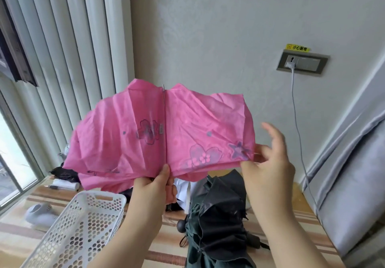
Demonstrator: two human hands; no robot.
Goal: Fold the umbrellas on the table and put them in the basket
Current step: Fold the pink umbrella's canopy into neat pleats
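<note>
Pink umbrella (160,134) is held up in the air over the worktop (166,253), canopy collapsed but loose, panels spread wide like a fan. One metal rib runs up the middle of the fabric, its tip showing at the top edge.

Left hand (154,186): grip closed around the bunched lower part of the canopy, thumb up against the cloth. Shaft and handle are hidden under fabric and hand, so I cannot tell which of them it has. Likely reason for this hold: it anchors the umbrella so the other hand can work the panels round it.

Right hand (268,163): thumb and forefinger pinch the canopy's right-hand hem, near a printed star; the other fingers are lifted and spread. The pinch pulls that panel taut and out to the side, which looks like preparation for pleating it flat before wrapping.

Held high, probably so the loose cloth hangs free of the clutter below.

White perforated basket (79,230) sits on the worktop at lower left, just beside the left forearm, nothing visible inside it. Handy for dropping the finished bundle.

Dark green umbrella (218,221) lies crumpled on the worktop below the right hand, its folding not yet done. Another dark one (64,174) is partly hidden behind the pink canopy at left.

Judgement: early in the task; pleating stage on the first umbrella.
</note>
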